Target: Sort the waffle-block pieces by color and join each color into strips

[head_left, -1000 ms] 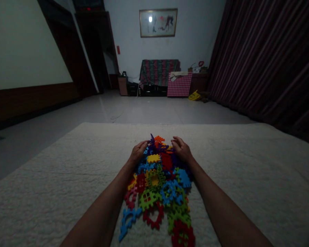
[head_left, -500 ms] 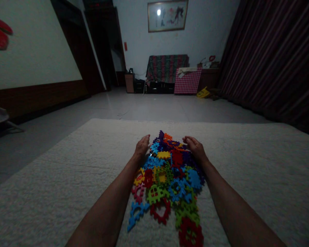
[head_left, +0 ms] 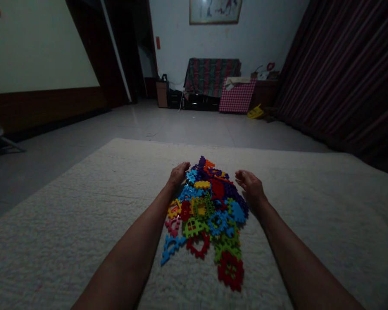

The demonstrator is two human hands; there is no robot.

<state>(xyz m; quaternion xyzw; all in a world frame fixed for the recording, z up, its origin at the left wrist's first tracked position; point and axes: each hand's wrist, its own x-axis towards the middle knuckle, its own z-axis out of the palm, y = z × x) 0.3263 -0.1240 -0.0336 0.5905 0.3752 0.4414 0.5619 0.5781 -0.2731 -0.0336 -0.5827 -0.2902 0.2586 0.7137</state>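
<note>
A heap of colourful plastic interlocking building pieces lies between my two hands. My left hand (head_left: 179, 174) lies along the heap's upper left edge, fingers stretched forward, beside a light blue piece (head_left: 192, 175). To the right, my right hand (head_left: 250, 185) stands slightly apart from the purple pieces (head_left: 239, 200), fingers loosely bent with nothing visible in them. The heap includes a yellow piece (head_left: 202, 184) and a green window-shaped piece (head_left: 192, 227). At its near end lie a blue triangular piece (head_left: 171, 249), a red frame (head_left: 207, 246) and a red toothed piece (head_left: 231, 272).
The heap rests on a pale textured mat (head_left: 84, 206), with grey tiled floor (head_left: 129, 122) beyond. Against the far wall are a low cabinet (head_left: 198, 103) and a red checked cloth (head_left: 237, 97). A yellow object (head_left: 255, 112) lies near the dark curtain (head_left: 336, 82).
My right hand has moved right, away from the heap's edge. My left hand stays along the left side. The view has tilted down slightly.
</note>
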